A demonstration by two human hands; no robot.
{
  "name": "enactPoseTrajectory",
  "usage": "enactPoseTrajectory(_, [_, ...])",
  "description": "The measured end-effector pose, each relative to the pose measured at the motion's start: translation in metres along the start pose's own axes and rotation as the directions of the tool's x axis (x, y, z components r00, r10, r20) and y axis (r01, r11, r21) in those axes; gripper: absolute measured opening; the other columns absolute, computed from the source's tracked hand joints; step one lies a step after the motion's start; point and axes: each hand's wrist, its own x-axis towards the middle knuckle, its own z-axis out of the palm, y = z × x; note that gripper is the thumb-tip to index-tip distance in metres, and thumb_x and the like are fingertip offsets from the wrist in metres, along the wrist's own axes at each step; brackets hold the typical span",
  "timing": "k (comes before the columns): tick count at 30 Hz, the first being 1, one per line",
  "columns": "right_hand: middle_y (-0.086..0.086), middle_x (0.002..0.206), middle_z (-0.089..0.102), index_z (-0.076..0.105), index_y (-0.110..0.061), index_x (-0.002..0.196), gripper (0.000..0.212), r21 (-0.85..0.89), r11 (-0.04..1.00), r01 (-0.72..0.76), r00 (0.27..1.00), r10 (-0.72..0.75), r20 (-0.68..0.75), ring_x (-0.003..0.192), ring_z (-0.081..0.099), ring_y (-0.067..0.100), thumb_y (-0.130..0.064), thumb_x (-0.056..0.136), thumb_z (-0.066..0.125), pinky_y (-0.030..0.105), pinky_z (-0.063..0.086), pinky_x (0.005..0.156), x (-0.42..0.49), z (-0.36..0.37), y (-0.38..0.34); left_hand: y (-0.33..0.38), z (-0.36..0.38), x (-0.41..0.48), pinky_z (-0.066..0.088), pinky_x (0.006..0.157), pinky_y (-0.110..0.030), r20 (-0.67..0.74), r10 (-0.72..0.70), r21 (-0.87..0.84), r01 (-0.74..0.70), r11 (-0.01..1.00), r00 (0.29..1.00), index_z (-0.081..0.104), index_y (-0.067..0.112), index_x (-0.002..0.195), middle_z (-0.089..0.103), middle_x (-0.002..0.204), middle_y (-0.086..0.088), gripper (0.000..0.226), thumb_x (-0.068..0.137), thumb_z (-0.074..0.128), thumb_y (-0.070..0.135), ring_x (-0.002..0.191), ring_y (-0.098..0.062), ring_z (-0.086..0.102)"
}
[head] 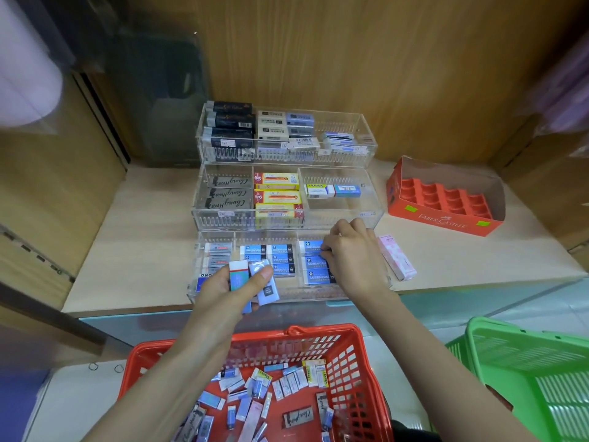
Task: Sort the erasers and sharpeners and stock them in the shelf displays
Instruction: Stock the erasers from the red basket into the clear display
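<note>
The left hand (223, 287) grips a few erasers (251, 275), fingers wrapped round them, over the front tray (287, 295) of the clear display on the shelf (134, 250). The right hand (349, 253) reaches into that tray's right compartment, fingers curled onto the blue erasers (317, 275); whether they pinch one, I cannot tell. Loose erasers (255, 397) lie in the red basket (357, 355) below.

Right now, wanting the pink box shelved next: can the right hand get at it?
Probably yes: the pink box lies uncovered on the shelf, close beside the right hand.
</note>
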Motion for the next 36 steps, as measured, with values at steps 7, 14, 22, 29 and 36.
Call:
enactPoseTrajectory(7, [0.002, 0.113, 0.058, 0.069, -0.015, 0.111, 0.024, 0.075, 0.997, 0.026, 0.988, -0.038, 0.152, 0.105, 0.043, 0.027, -0.021, 0.094, 0.053, 0.032, 0.029, 0.081, -0.002, -0.017, -0.002, 0.002, -0.001, -0.004, 0.047, 0.074, -0.030, 0.045, -0.047, 0.014, 0.046, 0.999, 0.998, 0.068, 0.018, 0.094, 0.074, 0.084, 0.004, 0.027, 0.070, 0.073, 0.026, 0.080, -0.015, 0.064])
enactPoseTrajectory(14, [-0.002, 0.110, 0.062, 0.057, -0.018, 0.126, 0.032, 0.629, 0.752, -0.197, 0.956, 0.006, 0.293, 0.096, 0.054, 0.009, -0.022, 0.095, 0.052, 0.010, 0.039, 0.078, -0.059, -0.053, -0.045, 0.004, -0.003, -0.007, 0.047, 0.068, -0.023, 0.059, -0.142, -0.191, 0.151, 0.970, 0.988, 0.065, 0.008, 0.094, 0.073, 0.082, -0.003, 0.009, 0.089, 0.057, 0.005, 0.070, -0.011, 0.070])
enactPoseTrajectory(22, [-0.009, 0.093, 0.062, 0.057, -0.022, 0.109, 0.034, 0.703, 0.707, -0.078, 0.995, 0.007, 0.104, 0.088, 0.054, 0.005, -0.016, 0.079, 0.074, 0.006, 0.037, 0.077, -0.064, -0.059, -0.070, 0.011, -0.001, -0.014, 0.057, 0.074, -0.022, 0.168, -0.123, -0.340, 0.175, 0.924, 0.978, 0.065, 0.002, 0.102, 0.072, 0.101, -0.012, 0.016, 0.089, 0.055, 0.005, 0.083, -0.014, 0.071])
enactPoseTrajectory(29, [-0.004, 0.097, 0.063, 0.064, -0.015, 0.106, 0.028, 0.642, 0.766, 0.013, 0.998, 0.033, -0.059, 0.093, 0.054, 0.015, -0.012, 0.080, 0.072, 0.015, 0.037, 0.080, -0.060, -0.055, -0.064, 0.010, -0.004, -0.015, 0.045, 0.071, -0.024, 0.102, -0.131, -0.255, 0.153, 0.955, 0.986, 0.067, 0.016, 0.095, 0.070, 0.090, 0.002, 0.015, 0.082, 0.066, 0.023, 0.087, -0.012, 0.062])
enactPoseTrajectory(36, [-0.012, 0.093, 0.063, 0.061, -0.021, 0.095, 0.024, 0.775, 0.624, -0.103, 0.987, -0.031, 0.157, 0.093, 0.054, 0.007, -0.035, 0.078, 0.070, 0.011, 0.038, 0.079, -0.061, -0.065, -0.067, 0.012, 0.001, -0.015, 0.049, 0.074, -0.030, -0.036, 0.037, -0.054, -0.039, 0.998, 0.999, 0.068, 0.015, 0.083, 0.073, 0.079, -0.001, 0.020, 0.085, 0.063, 0.034, 0.078, -0.015, 0.066])
